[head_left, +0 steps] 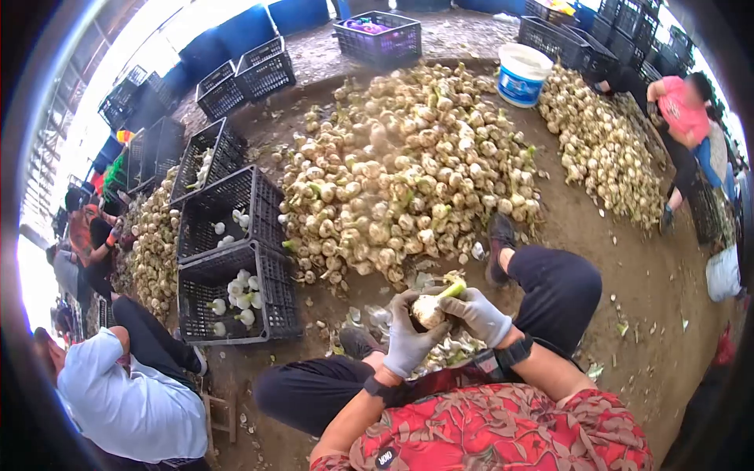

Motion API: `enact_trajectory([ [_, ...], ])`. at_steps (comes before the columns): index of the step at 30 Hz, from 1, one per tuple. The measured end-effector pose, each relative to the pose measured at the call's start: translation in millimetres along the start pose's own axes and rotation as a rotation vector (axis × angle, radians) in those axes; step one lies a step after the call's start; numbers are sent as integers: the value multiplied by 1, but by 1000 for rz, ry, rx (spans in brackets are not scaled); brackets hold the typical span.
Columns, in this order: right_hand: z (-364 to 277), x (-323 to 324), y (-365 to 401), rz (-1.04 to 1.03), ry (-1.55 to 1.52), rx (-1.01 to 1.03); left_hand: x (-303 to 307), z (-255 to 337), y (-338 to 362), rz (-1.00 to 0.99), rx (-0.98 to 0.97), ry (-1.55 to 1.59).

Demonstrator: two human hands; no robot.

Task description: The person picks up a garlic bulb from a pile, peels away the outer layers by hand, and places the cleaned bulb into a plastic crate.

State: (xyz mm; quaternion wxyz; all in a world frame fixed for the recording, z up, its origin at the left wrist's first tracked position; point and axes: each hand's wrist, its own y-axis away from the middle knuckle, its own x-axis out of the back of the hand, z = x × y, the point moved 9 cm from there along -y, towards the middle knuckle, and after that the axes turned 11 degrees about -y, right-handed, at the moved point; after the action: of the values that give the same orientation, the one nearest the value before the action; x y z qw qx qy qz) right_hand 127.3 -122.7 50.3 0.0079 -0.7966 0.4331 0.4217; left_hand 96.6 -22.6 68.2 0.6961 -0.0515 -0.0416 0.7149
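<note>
Both my hands wear pale gloves with dirty fingers. Between them, in front of my lap, is a garlic bulb (428,312) with a short green stem pointing up to the right. My left hand (410,337) wraps round the bulb's left side. My right hand (479,314) closes on its right side near the stem; whether it also holds a tool is hidden. Loose peeled skins lie on the ground below. Beyond my feet rises a large heap of unpeeled garlic (393,173).
On my left, a black crate (236,336) holds several clean white bulbs; more crates (228,184) stand behind it. A white-and-blue bucket (521,74) stands by the heap. A person in a light blue shirt (129,400) sits at left; another in pink (682,106) is at right.
</note>
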Motion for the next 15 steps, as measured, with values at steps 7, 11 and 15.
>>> enact_trajectory([
  [7,21,20,-3,-136,-70,-97,8,-28,16,153,301,250],
  [11,15,26,-4,-49,17,-31,10,-49,18,270,413,511],
  [15,-9,9,-7,-9,130,9,40,-29,14,393,83,-91],
])
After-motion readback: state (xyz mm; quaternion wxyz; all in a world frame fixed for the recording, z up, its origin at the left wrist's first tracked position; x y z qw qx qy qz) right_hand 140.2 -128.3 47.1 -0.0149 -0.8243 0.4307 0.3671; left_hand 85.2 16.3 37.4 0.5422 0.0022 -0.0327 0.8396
